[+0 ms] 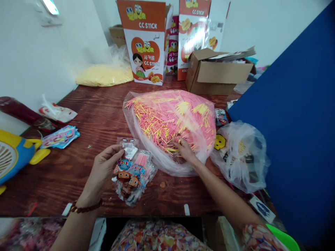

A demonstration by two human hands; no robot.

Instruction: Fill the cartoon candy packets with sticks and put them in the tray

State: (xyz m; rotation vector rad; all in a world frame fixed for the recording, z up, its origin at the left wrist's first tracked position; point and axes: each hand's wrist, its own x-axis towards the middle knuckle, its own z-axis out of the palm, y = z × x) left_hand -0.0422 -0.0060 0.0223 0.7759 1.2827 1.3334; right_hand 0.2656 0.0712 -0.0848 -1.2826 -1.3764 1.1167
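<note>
Because the big plastic bag [163, 166] lies mouth-open toward the person, the right hand [184, 150] reaches straight into its pink-and-yellow sticks [154, 126]; fingertips look partly buried, so can't tell if it grasps any. Left hand [106, 161] pinches a printed sachet [128, 152], likely to steady it, by the sachet pile [134, 181] on the counter [96, 118], just left of the bag.

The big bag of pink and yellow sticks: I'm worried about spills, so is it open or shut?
Open: the bag has its mouth spread, the sticks lie exposed, and the right hand reaches in among them.
</note>
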